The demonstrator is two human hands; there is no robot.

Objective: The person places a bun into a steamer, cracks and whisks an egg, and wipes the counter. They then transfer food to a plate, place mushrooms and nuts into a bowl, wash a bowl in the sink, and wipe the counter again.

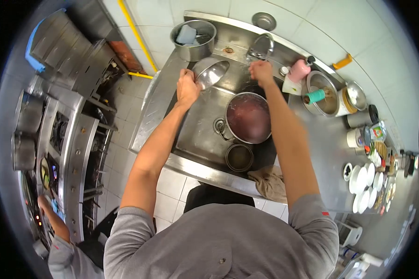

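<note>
My left hand [188, 87] grips the edge of a shiny metal bowl [212, 74], tilted over the left back part of the sink [195, 135]. My right hand [261, 72] is closed just in front of the faucet [264, 46]; what it holds, if anything, is hidden. Below it in the sink stands a large pot [248, 117] with reddish contents. A smaller round container [239, 157] sits in front of the pot. At the back left, a deep metal pot [193, 51] holds a light blue sponge or cloth [186, 35].
Right of the faucet are a pink pump bottle [300, 70] and a metal basin [322, 93] with a green item. A brown cloth [269, 183] lies on the front edge. White plates [358, 179] stand far right. A co-worker [70, 251] is by the stove [72, 172] at left.
</note>
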